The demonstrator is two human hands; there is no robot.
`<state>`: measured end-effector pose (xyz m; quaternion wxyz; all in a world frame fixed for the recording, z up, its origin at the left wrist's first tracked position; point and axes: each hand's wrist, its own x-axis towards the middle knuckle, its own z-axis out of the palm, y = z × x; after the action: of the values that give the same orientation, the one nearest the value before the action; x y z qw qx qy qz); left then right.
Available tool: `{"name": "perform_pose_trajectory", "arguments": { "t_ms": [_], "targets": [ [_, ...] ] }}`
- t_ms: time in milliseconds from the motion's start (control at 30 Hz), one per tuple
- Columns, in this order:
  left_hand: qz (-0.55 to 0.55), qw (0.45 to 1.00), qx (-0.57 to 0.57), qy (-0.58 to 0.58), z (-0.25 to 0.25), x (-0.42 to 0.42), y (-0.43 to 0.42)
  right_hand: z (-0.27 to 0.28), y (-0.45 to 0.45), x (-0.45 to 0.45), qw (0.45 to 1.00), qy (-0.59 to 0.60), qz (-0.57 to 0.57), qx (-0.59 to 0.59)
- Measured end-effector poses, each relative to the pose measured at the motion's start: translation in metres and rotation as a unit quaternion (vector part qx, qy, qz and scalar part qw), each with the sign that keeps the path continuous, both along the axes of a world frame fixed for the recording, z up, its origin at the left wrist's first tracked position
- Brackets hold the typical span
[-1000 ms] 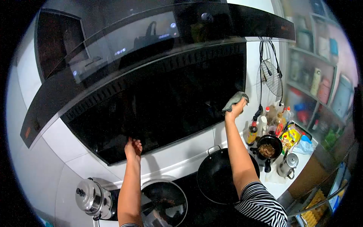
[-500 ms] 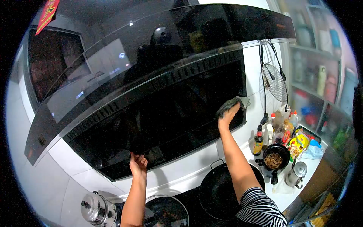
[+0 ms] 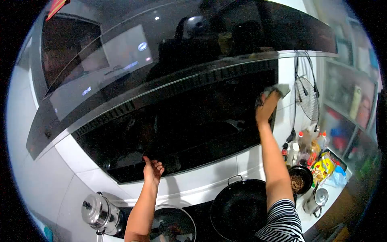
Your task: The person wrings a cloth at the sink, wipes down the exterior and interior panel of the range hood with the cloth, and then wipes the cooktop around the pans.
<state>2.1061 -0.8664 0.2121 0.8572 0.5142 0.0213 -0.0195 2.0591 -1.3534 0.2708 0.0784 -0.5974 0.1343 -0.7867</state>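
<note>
My right hand [image 3: 267,108] holds a grey cloth [image 3: 282,89] against the right edge of the range hood's black lower panel [image 3: 193,121]. Part of the cloth is hidden behind the fingers. Near the panel's lower left edge is my left hand [image 3: 153,170], thumb and fingers apart and nothing in it. Whether it touches the panel I cannot tell. The hood's glossy upper glass [image 3: 225,44] spans the top and carries lit icons and reflections.
Below on the stove sit a black wok [image 3: 238,209] and a glass-lidded pan [image 3: 173,222]. A steel pot [image 3: 98,213] stands left. At right are a small pan of food [image 3: 297,183], a metal jug [image 3: 316,199] and several bottles. Cords and a wire rack [image 3: 308,99] hang on the wall.
My right hand with the cloth has moved up and right to the panel's edge. My left hand has shifted slightly, its thumb now more spread. The view has also shifted.
</note>
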Motion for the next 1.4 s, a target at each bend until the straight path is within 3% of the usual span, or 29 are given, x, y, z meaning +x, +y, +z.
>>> {"name": "perform_pose_trajectory", "arguments": {
  "t_ms": [133, 267, 300, 333, 400, 533, 700, 767, 800, 867, 967, 1067, 1167, 1333, 1400],
  "targets": [
    [-0.002, 1.000, 0.014, 0.005, -0.002, 0.004, 0.000, 0.073, -0.003, -0.012, 0.998, 0.052, -0.038, -0.001],
    [-0.015, 0.999, 0.031, 0.004, 0.002, 0.000, 0.000, 0.093, -0.027, 0.024, 0.998, -0.048, -0.001, -0.036],
    [-0.018, 0.999, 0.030, 0.012, 0.000, 0.002, 0.001, 0.111, 0.006, 0.002, 0.995, -0.031, 0.092, -0.008],
    [-0.024, 0.999, 0.030, 0.017, 0.001, 0.003, 0.000, 0.115, 0.019, 0.007, 0.997, -0.013, 0.074, 0.027],
    [-0.042, 0.999, 0.027, 0.011, -0.003, 0.006, 0.001, 0.126, 0.060, 0.008, 0.998, -0.048, 0.022, -0.024],
    [-0.046, 0.999, 0.000, 0.012, 0.000, 0.003, 0.009, 0.128, 0.150, 0.015, 1.000, -0.002, 0.002, -0.016],
    [-0.075, 0.996, -0.041, -0.035, -0.002, 0.002, 0.031, 0.110, 0.275, 0.036, 0.992, 0.057, -0.057, -0.094],
    [-0.081, 0.993, -0.075, -0.040, -0.006, 0.005, 0.050, 0.109, 0.339, 0.029, 0.968, 0.220, 0.043, -0.111],
    [-0.091, 0.990, -0.099, -0.043, -0.010, 0.004, 0.059, 0.109, 0.367, 0.029, 0.966, 0.224, 0.046, -0.118],
    [-0.082, 0.989, -0.121, -0.032, -0.011, 0.004, 0.079, 0.107, 0.419, 0.035, 0.930, 0.182, 0.040, -0.318],
    [-0.056, 0.988, -0.138, -0.032, -0.016, 0.006, 0.117, 0.109, 0.477, 0.057, 0.926, 0.253, 0.088, -0.267],
    [-0.032, 0.989, -0.134, -0.046, -0.019, 0.003, 0.152, 0.112, 0.528, 0.066, 0.892, 0.306, 0.135, -0.304],
    [-0.021, 0.987, -0.152, -0.037, -0.030, 0.005, 0.185, 0.114, 0.584, 0.086, 0.871, 0.228, 0.215, -0.378],
    [0.021, 0.987, -0.155, -0.042, -0.037, -0.006, 0.226, 0.094, 0.649, 0.112, 0.846, 0.197, 0.223, -0.442],
    [0.025, 0.989, -0.147, -0.026, -0.043, -0.008, 0.241, 0.073, 0.665, 0.116, 0.782, 0.242, 0.339, -0.464]
  ]
}}
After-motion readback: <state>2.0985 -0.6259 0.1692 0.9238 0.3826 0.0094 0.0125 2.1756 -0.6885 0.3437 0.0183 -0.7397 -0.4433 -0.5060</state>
